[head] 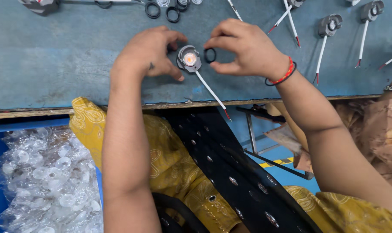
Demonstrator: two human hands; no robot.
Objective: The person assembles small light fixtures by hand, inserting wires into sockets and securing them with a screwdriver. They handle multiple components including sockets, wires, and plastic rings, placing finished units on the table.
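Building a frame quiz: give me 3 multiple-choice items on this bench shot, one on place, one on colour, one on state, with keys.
1. Where does the small black rubber ring sit?
A. Pinched in the right hand
B. Inside the bag
C. On the lap

2. What colour is the centre of the round grey lamp module with white leads?
A. Green
B. Orange
C. Blue

3. What is the left hand doing?
A. Hanging off the worn blue bench top
B. Touching the module's edge
C. Reaching into the clear bag of plastic lenses

Key: A, fingertips close around the ring; B, its centre glows orange; B, thumb and finger meet its rim.
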